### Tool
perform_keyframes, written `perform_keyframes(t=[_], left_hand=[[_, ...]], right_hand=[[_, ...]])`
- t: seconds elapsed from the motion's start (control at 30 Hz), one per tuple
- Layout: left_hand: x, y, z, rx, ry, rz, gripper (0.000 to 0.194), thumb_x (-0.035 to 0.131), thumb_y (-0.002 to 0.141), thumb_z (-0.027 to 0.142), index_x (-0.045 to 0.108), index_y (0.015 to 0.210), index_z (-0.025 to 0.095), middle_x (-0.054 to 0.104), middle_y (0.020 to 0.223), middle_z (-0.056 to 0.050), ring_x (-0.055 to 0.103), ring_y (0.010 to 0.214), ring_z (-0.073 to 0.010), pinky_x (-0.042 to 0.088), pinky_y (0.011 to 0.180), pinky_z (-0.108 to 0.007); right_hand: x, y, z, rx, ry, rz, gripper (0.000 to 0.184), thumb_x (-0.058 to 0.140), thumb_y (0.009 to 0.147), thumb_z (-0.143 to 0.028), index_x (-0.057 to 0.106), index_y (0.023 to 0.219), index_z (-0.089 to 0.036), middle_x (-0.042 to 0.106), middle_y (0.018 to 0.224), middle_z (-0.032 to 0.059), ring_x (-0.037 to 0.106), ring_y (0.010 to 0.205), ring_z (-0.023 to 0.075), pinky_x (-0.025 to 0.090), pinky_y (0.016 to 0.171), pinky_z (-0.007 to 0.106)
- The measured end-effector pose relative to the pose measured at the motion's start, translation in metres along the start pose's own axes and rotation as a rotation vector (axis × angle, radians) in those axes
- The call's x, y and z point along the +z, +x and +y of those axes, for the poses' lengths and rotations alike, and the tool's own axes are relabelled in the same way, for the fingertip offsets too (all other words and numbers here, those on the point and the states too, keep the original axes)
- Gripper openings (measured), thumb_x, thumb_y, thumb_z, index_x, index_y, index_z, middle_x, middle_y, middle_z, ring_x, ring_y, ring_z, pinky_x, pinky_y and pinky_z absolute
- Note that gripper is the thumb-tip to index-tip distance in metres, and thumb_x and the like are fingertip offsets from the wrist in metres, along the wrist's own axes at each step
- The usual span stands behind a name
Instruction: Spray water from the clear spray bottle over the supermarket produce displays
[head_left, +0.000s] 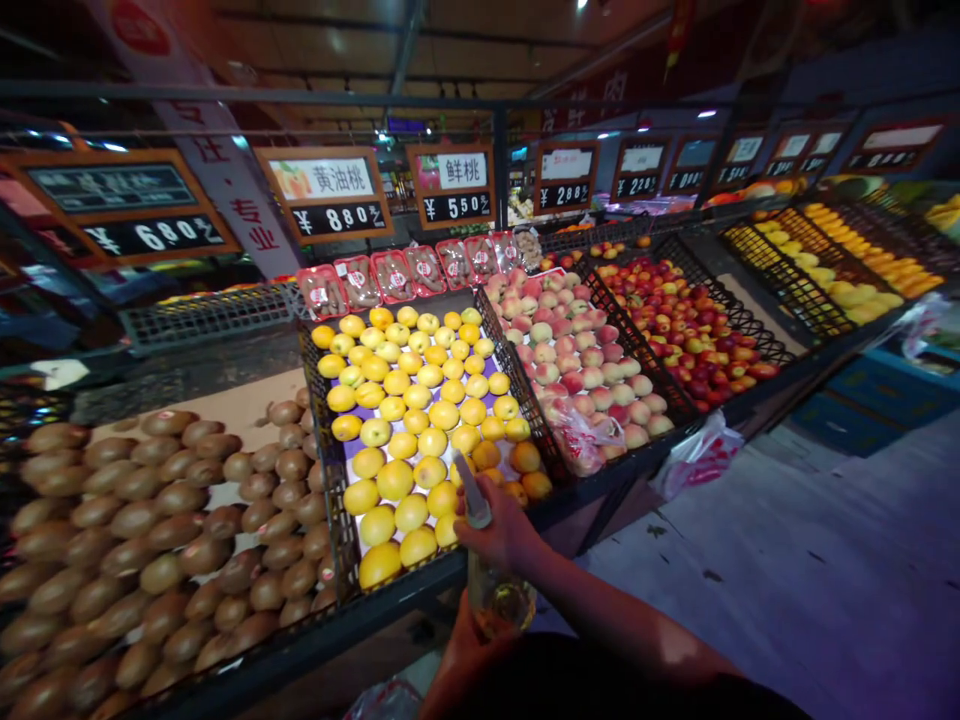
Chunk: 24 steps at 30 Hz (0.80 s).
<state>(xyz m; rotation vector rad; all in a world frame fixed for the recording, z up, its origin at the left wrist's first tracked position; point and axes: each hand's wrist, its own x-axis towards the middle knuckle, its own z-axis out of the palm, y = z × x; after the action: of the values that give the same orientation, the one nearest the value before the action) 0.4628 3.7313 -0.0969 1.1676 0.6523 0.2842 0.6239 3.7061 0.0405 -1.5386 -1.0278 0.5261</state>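
I hold a clear bottle (504, 598) with some pale yellowish liquid in its lower part, in front of the fruit stand. A translucent, tapered top (471, 488) points up and away from me. My right hand (504, 528) is closed around the bottle's upper part, just below that top. Lower down, my left hand (466, 645) grips the body, with part of it hidden by dark clothing. Right behind the bottle lies a black crate (330, 500) of yellow peaches (395, 480), set in rows on purple and white liners.
Kiwis (180, 497) fill the left side. Pink peaches (585, 350) with a plastic bag (589, 435) on them, then nectarines (690, 330), lie to the right. Packed trays (390, 275) and price signs (324, 192) line the back. Another bag (701, 455) hangs at the front edge.
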Motion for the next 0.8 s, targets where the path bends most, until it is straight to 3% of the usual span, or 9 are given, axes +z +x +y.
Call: perform_keyframes(t=[0.1, 0.23, 0.37, 0.5, 0.63, 0.8], left_hand=[[0.011, 0.010, 0.004, 0.000, 0.079, -0.169, 0.105, 0.095, 0.050, 0.070, 0.053, 0.131, 0.019, 0.072, 0.125, -0.021, 0.066, 0.121, -0.0439, 0.048, 0.105, -0.054], [0.032, 0.016, 0.024, -0.072, 0.085, -0.385, 0.106, 0.097, 0.049, 0.069, 0.050, 0.132, 0.022, 0.069, 0.126, -0.016, 0.063, 0.119, -0.0391, 0.047, 0.101, -0.050], [0.047, 0.017, 0.037, -0.077, 0.058, -0.473, 0.095, 0.099, 0.047, 0.061, 0.062, 0.124, 0.020, 0.071, 0.115, -0.010, 0.062, 0.109, -0.0342, 0.046, 0.097, -0.048], [0.045, 0.016, 0.033, -0.072, 0.029, -0.413, 0.097, 0.100, 0.044, 0.061, 0.060, 0.123, 0.022, 0.070, 0.112, -0.008, 0.063, 0.106, -0.0332, 0.047, 0.094, -0.047], [0.029, 0.006, 0.020, -0.089, 0.022, -0.281, 0.096, 0.101, 0.045, 0.054, 0.055, 0.124, 0.024, 0.071, 0.112, -0.008, 0.065, 0.112, -0.0364, 0.048, 0.099, -0.051], [0.006, -0.013, 0.010, -0.081, 0.017, -0.023, 0.076, 0.095, 0.065, 0.031, 0.056, 0.131, 0.023, 0.072, 0.116, -0.006, 0.066, 0.120, -0.0345, 0.048, 0.109, -0.051]], right_hand=[[-0.021, -0.013, 0.015, 0.002, 0.048, 0.101, 0.025, 0.069, 0.074, -0.024, 0.058, 0.097, -0.023, 0.067, 0.087, -0.0009, 0.064, 0.075, 0.0185, 0.053, 0.070, 0.032], [-0.043, -0.031, 0.031, 0.082, 0.051, 0.247, 0.029, 0.068, 0.077, -0.029, 0.059, 0.104, -0.024, 0.068, 0.091, -0.0003, 0.066, 0.078, 0.0194, 0.057, 0.072, 0.034], [-0.054, -0.039, 0.039, 0.132, 0.052, 0.295, 0.032, 0.069, 0.078, -0.032, 0.060, 0.108, -0.024, 0.069, 0.095, 0.0011, 0.068, 0.082, 0.0218, 0.059, 0.076, 0.038], [-0.049, -0.033, 0.033, 0.098, 0.006, 0.224, 0.031, 0.067, 0.079, -0.031, 0.059, 0.108, -0.024, 0.069, 0.093, -0.0003, 0.067, 0.078, 0.0201, 0.057, 0.077, 0.036], [-0.028, -0.018, 0.022, 0.041, -0.002, 0.051, 0.025, 0.066, 0.078, -0.030, 0.058, 0.101, -0.024, 0.068, 0.094, 0.0002, 0.066, 0.078, 0.0194, 0.054, 0.074, 0.034], [0.013, 0.000, 0.006, 0.057, -0.083, -0.166, 0.031, 0.071, 0.076, -0.028, 0.058, 0.105, -0.023, 0.071, 0.095, 0.0020, 0.067, 0.086, 0.0225, 0.052, 0.079, 0.035]])
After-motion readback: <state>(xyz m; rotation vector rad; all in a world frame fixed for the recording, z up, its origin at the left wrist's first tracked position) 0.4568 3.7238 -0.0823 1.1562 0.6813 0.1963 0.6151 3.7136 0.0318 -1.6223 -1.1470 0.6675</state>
